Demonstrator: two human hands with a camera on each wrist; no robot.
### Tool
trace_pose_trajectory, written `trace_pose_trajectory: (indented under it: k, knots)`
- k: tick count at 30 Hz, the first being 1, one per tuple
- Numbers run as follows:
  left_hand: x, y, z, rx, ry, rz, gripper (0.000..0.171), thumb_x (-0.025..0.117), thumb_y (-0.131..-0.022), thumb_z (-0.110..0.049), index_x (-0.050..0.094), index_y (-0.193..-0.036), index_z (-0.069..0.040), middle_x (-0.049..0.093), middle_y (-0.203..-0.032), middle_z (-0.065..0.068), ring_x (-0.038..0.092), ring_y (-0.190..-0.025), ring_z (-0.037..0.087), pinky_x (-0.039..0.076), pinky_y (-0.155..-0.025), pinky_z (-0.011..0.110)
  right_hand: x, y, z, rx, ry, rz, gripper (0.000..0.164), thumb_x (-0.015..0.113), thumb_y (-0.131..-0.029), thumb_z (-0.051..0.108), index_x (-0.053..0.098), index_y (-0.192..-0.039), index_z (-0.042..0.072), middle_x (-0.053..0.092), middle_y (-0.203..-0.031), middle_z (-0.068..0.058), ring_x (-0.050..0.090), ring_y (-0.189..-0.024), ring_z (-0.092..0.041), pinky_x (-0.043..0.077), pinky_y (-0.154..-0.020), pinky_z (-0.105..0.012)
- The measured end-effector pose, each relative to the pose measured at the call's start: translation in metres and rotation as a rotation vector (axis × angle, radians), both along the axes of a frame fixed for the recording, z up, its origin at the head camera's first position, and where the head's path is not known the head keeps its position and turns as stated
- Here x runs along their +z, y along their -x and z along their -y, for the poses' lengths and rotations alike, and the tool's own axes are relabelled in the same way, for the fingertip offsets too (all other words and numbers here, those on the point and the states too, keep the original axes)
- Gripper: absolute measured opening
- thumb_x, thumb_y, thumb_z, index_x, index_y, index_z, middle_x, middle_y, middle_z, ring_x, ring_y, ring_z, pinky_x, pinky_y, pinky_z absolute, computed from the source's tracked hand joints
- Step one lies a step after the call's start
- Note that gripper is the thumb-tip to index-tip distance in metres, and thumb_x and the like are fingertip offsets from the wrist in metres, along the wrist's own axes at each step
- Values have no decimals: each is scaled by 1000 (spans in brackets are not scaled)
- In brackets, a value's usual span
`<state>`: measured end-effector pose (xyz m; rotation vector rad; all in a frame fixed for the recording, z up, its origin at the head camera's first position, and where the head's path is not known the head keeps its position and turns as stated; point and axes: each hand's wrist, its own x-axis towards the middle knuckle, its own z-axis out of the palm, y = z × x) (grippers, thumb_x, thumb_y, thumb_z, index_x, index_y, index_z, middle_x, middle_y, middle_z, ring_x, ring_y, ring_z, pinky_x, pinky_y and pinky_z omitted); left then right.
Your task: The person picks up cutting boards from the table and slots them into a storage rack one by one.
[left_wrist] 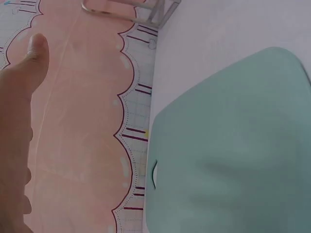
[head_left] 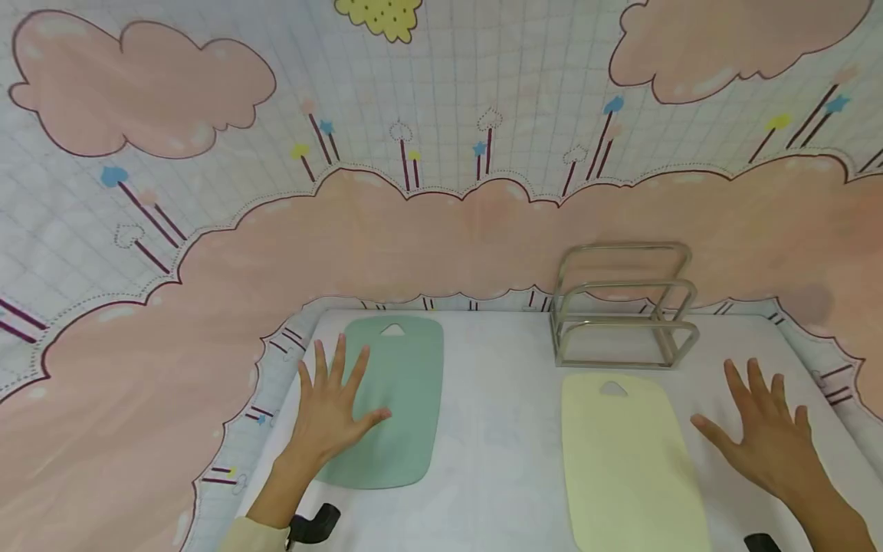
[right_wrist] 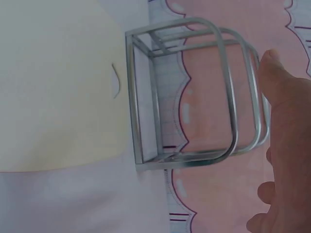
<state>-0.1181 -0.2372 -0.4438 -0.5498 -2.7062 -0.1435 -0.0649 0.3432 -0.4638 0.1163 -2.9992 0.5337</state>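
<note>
Your left grip [head_left: 333, 410] is bare, fingers spread, holding nothing; it looks poised over the green board [head_left: 407, 383], though you can't confirm contact from here. That board lies flat on the left of the white surface [head_left: 503, 414], handle cut-out [head_left: 393, 330] at the far end. Right of centre, the yellow board [head_left: 628, 460] lies flat too, near end out of frame, with the metal rack [head_left: 621, 323] upright just beyond it. Far right, your right grip [head_left: 769, 445] is spread and empty, beside the yellow board. Looks like a ready pose. Handling call: thin boards flat on the surface probably resist fingertips, so work a thumb under an edge, pinch firmly, and keep clear of the rack's wires.
</note>
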Motion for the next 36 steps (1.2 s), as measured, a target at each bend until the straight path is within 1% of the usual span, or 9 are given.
trace_pose_trajectory:
  k: [4,9,13,15,20,23,30,33,36]
  knots:
    - [-3,6,-8,-26,-10,-3,102,19,-80,-85,28,-152,-13,17,-153,28,3,-137,55,10,-99,74,-2,2,-1,-3,5,4,94,56,-93,48,-8,-153,13,-17,-153,-23,-24,-132,-49,-17,-91,-73]
    - [-4,14,-20,-100,40,37,101,20,-80,-85,24,-153,-16,14,-154,27,7,-136,56,11,-101,73,-6,1,1,-2,1,16,94,55,-93,49,-7,-153,14,-18,-154,-21,-23,-133,-47,-15,-92,-73]
    - [-6,18,-27,-119,69,62,100,22,-80,-85,23,-153,-18,13,-155,25,10,-135,56,13,-102,72,-8,1,3,8,2,18,93,55,-93,48,-8,-153,15,-19,-155,-17,-22,-134,-46,-14,-93,-74]
    - [-8,22,-30,-121,60,69,99,22,-80,-85,23,-153,-18,12,-155,24,10,-136,56,12,-102,71,-8,2,4,9,3,14,92,55,-93,47,-7,-154,16,-19,-155,-16,-21,-135,-47,-13,-94,-74]
    - [-14,29,-39,-115,34,64,99,15,-80,-85,23,-153,-18,12,-156,22,7,-137,53,12,-103,70,-10,4,5,14,2,2,92,56,-93,47,-6,-154,15,-16,-155,-18,-18,-135,-48,-11,-94,-75]
    - [-19,32,-47,-134,22,65,98,14,-81,-84,23,-153,-18,11,-157,21,4,-139,50,14,-103,70,-10,4,4,17,-10,-17,93,56,-93,47,-5,-154,14,-14,-155,-21,-17,-135,-48,-10,-94,-75]
    - [-31,32,-64,-165,-43,65,97,14,-82,-83,27,-152,-17,9,-158,16,4,-140,47,17,-104,68,-10,5,4,15,9,-53,94,58,-92,46,-3,-154,9,-7,-155,-26,-9,-135,-53,-6,-97,-74]
    - [-34,32,-71,-179,-78,68,96,16,-83,-82,28,-152,-17,9,-159,14,6,-140,48,18,-104,67,-10,7,6,15,41,-61,94,59,-92,44,-2,-153,7,-4,-155,-26,-6,-135,-55,-1,-97,-75]
    - [-36,33,-77,-192,-122,75,95,19,-83,-82,27,-152,-17,10,-159,12,7,-140,46,19,-105,65,-10,9,8,10,68,-60,92,59,-93,41,-2,-153,7,-4,-156,-22,-4,-137,-51,7,-95,-77]
